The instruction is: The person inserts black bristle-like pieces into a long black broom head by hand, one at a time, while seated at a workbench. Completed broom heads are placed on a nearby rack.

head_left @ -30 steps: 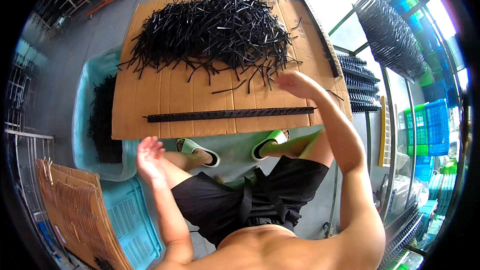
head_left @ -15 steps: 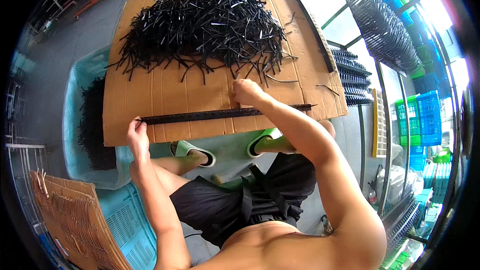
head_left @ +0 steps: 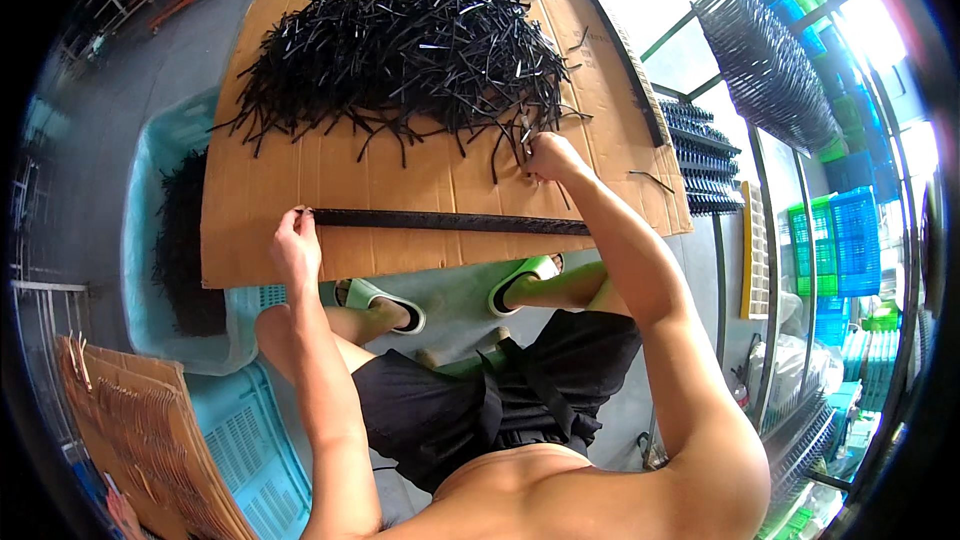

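A long, narrow black bar [head_left: 440, 221] lies crosswise along the near part of a cardboard-topped table. At its left end my left hand [head_left: 297, 243] is closed, pinching the tip between thumb and fingers. My right forearm covers the bar's right end. My right hand [head_left: 556, 157] is closed at the near right edge of a big heap of thin black strips [head_left: 410, 50]. Black strip ends show around its fingertips, and it appears to pinch one, though the grip is partly hidden.
Another black bar [head_left: 625, 60] lies along the table's right edge, near a loose strip [head_left: 650, 180]. A lined light-blue crate [head_left: 140, 240] holding more black strips stands left. Racks with black parts [head_left: 770, 60] and blue and green baskets [head_left: 845, 240] line the right side.
My right hand has moved rightward and slightly away from me, to the heap's edge. My left hand and the bar's left end have shifted a little right and farther from me.
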`<state>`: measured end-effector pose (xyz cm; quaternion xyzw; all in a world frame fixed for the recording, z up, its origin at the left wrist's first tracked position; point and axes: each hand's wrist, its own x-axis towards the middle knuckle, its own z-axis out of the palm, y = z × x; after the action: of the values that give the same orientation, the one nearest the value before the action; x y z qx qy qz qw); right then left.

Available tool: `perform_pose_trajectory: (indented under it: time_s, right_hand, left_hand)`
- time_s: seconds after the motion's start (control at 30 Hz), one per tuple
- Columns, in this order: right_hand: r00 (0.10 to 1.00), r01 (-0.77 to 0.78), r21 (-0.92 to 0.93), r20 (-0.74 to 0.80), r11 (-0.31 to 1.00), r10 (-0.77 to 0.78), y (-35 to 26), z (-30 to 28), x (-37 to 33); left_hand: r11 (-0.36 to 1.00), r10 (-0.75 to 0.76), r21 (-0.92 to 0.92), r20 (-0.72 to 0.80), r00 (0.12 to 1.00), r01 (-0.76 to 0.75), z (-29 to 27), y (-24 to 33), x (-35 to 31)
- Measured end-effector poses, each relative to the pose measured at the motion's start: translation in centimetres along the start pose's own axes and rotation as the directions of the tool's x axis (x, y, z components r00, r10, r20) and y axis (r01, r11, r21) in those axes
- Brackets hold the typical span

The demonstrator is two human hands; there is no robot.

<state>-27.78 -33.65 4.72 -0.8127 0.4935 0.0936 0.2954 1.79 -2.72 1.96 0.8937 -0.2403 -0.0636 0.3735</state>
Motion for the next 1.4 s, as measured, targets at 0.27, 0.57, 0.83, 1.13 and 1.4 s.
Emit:
perform_pose_trajectory:
  time_s: [0.27, 0.57, 0.83, 1.13, 1.4]
  right_hand:
    - [0.997, -0.071, -0.100, -0.001, 0.992, 0.072, 0.0, 0.8, -0.6]
    - [0.985, -0.116, 0.194, 0.147, 0.974, 0.087, 1.6, -3.4, -1.3]
    - [0.981, -0.024, -0.211, 0.185, 0.977, 0.064, 0.7, -0.8, -2.7]
    - [0.984, -0.052, 0.824, 0.139, 0.564, -0.113, -8.7, 4.0, -2.6]
    - [0.857, 0.507, 0.267, -0.253, 0.819, -0.448, -21.4, 9.2, -0.8]
  left_hand:
    - [0.964, 0.201, -0.190, 0.052, 0.978, -0.188, 1.4, 0.4, -1.8]
    - [0.964, 0.200, -0.166, -0.072, 0.977, -0.210, 1.3, -0.6, -1.8]
    - [0.959, 0.164, -0.243, 0.070, 0.984, -0.143, 0.0, -0.1, -1.7]
    - [0.941, 0.145, -0.307, -0.003, 0.989, -0.139, 1.8, -0.2, -2.9]
    - [0.978, 0.106, -0.157, -0.187, 0.977, -0.137, 2.5, 1.0, -2.2]
